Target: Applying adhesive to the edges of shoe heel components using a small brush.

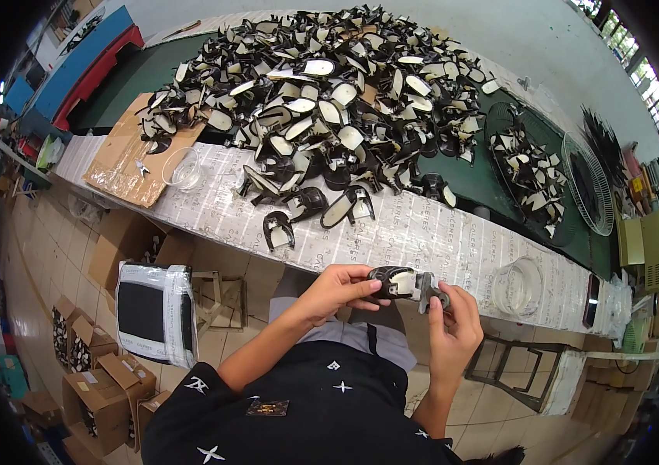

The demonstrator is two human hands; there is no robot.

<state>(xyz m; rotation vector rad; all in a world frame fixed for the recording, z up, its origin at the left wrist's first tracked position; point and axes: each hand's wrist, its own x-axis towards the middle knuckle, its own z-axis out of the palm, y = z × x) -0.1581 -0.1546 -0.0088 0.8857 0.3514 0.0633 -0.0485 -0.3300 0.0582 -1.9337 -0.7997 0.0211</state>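
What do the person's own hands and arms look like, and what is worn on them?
The left hand and right hand wear no gloves, and no ring or watch is visible. The forearms are bare, below short black sleeves with white motifs.

on your left a flat cardboard sheet [112,164], a clear cup [183,178] by its right edge, a black-seated stool [141,311] below, cardboard boxes [91,383] farther left, on your right a clear tub [517,288], a dark phone [592,301]
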